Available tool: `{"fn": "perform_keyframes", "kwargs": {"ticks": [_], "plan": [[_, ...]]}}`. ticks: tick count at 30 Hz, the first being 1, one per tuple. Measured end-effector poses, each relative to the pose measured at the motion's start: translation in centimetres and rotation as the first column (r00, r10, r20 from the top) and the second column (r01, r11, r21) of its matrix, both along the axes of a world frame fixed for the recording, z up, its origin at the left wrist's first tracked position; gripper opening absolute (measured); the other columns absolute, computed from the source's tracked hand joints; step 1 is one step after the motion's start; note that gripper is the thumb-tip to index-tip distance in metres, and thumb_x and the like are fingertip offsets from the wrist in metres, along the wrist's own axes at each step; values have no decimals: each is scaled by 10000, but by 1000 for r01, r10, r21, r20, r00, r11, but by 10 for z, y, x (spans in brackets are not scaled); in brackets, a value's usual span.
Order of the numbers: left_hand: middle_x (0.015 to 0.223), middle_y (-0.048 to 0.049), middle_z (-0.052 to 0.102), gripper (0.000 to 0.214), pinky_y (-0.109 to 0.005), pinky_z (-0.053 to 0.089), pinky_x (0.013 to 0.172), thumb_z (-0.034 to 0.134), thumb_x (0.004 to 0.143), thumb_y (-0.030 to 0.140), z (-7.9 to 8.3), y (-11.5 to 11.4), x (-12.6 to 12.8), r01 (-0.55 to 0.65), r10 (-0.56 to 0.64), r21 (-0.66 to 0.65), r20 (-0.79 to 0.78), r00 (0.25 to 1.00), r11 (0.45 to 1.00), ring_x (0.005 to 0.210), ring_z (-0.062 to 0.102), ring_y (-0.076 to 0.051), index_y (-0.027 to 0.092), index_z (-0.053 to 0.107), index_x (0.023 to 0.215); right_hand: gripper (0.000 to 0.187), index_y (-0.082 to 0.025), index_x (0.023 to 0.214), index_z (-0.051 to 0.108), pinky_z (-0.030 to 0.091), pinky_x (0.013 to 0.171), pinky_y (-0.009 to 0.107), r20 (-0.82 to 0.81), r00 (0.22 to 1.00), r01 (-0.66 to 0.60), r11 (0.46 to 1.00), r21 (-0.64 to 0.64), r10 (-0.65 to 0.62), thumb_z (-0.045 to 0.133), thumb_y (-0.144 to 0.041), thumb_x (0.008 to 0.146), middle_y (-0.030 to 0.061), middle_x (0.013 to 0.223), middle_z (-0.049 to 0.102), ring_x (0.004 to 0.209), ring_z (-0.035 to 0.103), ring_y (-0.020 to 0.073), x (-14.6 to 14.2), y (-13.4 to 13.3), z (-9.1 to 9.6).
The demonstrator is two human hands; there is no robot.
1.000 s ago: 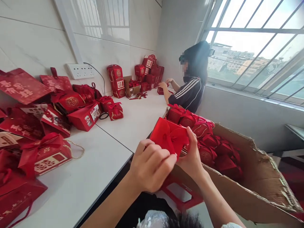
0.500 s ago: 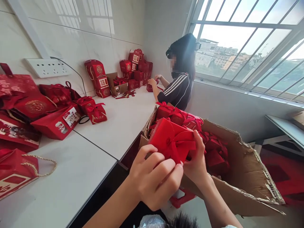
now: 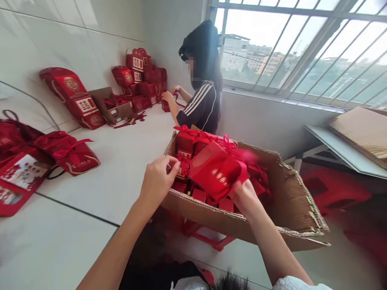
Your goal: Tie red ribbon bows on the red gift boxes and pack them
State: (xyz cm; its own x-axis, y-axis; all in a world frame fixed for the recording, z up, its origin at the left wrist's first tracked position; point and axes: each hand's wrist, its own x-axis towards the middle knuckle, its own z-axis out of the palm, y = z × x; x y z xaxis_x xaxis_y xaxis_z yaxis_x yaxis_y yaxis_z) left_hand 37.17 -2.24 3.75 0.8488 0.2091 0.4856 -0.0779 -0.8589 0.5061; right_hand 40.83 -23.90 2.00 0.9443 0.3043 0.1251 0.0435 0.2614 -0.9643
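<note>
Daylight from a barred window (image 3: 302, 44) falls across the white tabletop (image 3: 121, 161) and the tiled wall behind it. My right hand (image 3: 245, 197) is clamped on a red gift box (image 3: 216, 169), held tilted just above the open cardboard carton (image 3: 290, 201) packed with more red boxes. My left hand (image 3: 159, 179), fingers curled together, reaches over the carton's near rim at a small box; I cannot tell if it grips. Red bags (image 3: 72, 151) lie at the left. A co-worker (image 3: 202, 100) works at the tabletop's far end.
</note>
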Motion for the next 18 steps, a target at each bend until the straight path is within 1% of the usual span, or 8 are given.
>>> {"fn": "perform_keyframes", "kwargs": {"ticks": [1, 3, 5, 7, 10, 14, 16, 18], "plan": [[793, -10, 672, 155, -321, 416, 742, 495, 866, 282, -10, -4, 5, 60, -58, 52, -37, 998, 997, 791, 608, -184, 193, 606, 806, 815, -241, 1247, 466, 472, 943, 465, -194, 976, -84, 991, 107, 104, 691, -677, 596, 101, 1224, 581, 1129, 550, 291, 4, -5, 2], [824, -25, 678, 190, -364, 387, 839, 475, 880, 303, -33, -15, 10, 185, -174, 156, -81, 981, 970, 852, 603, -202, 190, 608, 807, 707, -226, 1132, 547, 531, 861, 413, -438, 841, -188, 930, 315, 319, 559, -753, 661, 77, 1144, 638, 1045, 607, 257, 10, -14, 6], [784, -29, 677, 227, -370, 382, 839, 456, 890, 315, -54, -25, 11, 285, -255, 246, -148, 955, 926, 797, 609, -194, 185, 610, 784, 651, -229, 1084, 568, 556, 809, 357, -501, 741, -206, 861, 465, 448, 487, -758, 714, 54, 1101, 662, 1002, 629, 220, 13, -20, 8], [719, -36, 665, 263, -350, 394, 759, 432, 895, 287, -69, -32, 12, 319, -265, 329, -198, 944, 889, 720, 609, -191, 177, 607, 733, 621, -233, 1075, 572, 562, 789, 329, -496, 712, -190, 816, 546, 497, 440, -748, 755, 43, 1080, 673, 983, 638, 198, 13, -22, 9], [696, -45, 652, 241, -328, 382, 663, 430, 874, 226, -79, -32, 15, 289, -235, 403, -178, 955, 868, 688, 604, -197, 168, 607, 720, 598, -230, 1065, 576, 559, 796, 318, -502, 695, -189, 804, 564, 515, 421, -733, 780, 37, 1074, 676, 960, 645, 187, 11, -22, 9], [707, -32, 653, 215, -322, 376, 656, 432, 865, 206, -79, -29, 16, 284, -241, 413, -154, 958, 865, 687, 598, -184, 170, 602, 739, 603, -248, 1105, 549, 545, 818, 349, -484, 768, -220, 883, 414, 418, 447, -735, 764, 39, 1123, 650, 1007, 626, 206, 15, -28, -3], [706, -32, 652, 221, -320, 373, 657, 423, 868, 199, -78, -28, 14, 287, -242, 418, -159, 957, 862, 686, 595, -181, 169, 600, 739, 662, -250, 1167, 504, 530, 833, 406, -391, 883, -198, 961, 193, 260, 478, -748, 731, 70, 1166, 618, 1025, 612, 237, 26, -38, -14], [709, -38, 653, 224, -319, 369, 658, 418, 869, 188, -77, -29, 13, 293, -247, 419, -162, 955, 859, 690, 596, -183, 164, 600, 740, 782, -241, 1248, 428, 509, 854, 448, -146, 989, -37, 993, -115, 20, 583, -732, 659, 108, 1198, 582, 1045, 590, 268, 44, -55, -26]]}}
